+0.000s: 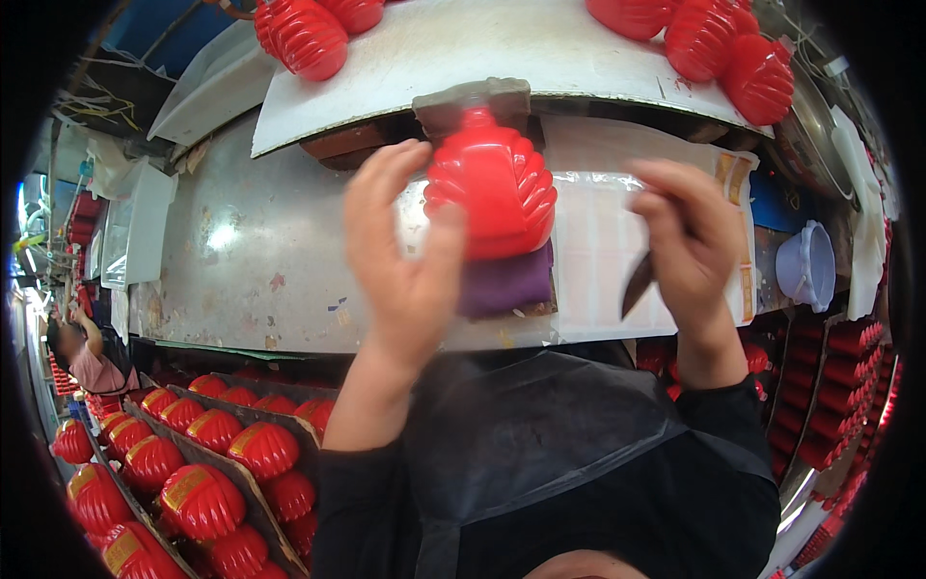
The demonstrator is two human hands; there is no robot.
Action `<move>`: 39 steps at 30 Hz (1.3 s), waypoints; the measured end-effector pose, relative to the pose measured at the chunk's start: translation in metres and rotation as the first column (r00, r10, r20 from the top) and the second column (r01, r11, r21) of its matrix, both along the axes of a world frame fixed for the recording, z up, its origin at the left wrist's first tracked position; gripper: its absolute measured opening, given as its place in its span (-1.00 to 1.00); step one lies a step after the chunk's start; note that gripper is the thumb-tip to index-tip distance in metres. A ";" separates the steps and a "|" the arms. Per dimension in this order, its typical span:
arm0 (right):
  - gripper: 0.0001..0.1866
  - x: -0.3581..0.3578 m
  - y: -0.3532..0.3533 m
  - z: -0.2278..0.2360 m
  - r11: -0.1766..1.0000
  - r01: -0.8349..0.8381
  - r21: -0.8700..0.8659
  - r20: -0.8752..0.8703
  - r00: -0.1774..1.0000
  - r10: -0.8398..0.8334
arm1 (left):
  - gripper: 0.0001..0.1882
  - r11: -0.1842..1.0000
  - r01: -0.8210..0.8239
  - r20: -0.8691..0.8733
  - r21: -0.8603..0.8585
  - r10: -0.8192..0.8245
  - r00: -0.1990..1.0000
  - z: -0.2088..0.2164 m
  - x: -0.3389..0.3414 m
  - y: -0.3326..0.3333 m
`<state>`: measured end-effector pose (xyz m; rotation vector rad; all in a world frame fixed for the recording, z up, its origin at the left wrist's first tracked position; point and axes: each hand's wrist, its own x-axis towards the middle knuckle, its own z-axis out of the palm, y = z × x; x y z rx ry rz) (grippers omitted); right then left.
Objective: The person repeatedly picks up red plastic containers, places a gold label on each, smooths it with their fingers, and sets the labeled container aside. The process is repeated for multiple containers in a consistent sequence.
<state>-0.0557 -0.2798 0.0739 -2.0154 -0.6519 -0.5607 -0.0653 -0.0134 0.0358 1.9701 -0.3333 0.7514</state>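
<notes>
A glossy red ridged bottle [490,188] lies on a folded purple cloth [508,282] at the middle of the bench. Its neck points away from me, against a grey notched block [511,96]. My left hand [403,256] is at the bottle's left side, somewhat blurred, thumb and fingers spread. The thumb overlaps the bottle's edge; whether it touches I cannot tell. To the right of the bottle, apart from it, my right hand [693,236] is curled around a small knife [638,287]. The dark blade points down toward me; its handle is hidden in the hand.
Pale printed sheets [603,280] lie under my right hand. More red bottles [702,41] stand on a raised white board [502,48]. A lilac bucket [806,265] is at the right. Crates of labelled red bottles [203,502] fill the lower left; a person [96,357] is far left.
</notes>
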 end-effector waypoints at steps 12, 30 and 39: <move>-0.30 0.047 0.042 -0.058 0.998 -0.015 -0.054 -0.621 0.784 -0.021 | -0.12 0.985 0.117 -0.304 -0.123 -0.149 0.941 -0.067 0.022 -0.004; -0.69 0.002 -0.005 -0.088 0.984 0.086 0.153 -0.729 0.682 0.054 | -0.06 0.992 0.068 -0.358 -0.110 -0.103 0.928 -0.074 0.006 -0.005; -0.78 -0.052 -0.108 -0.113 0.816 0.484 -0.315 -0.416 0.703 -0.577 | -0.03 0.956 0.087 -0.352 -0.282 -0.187 0.917 -0.075 -0.001 -0.018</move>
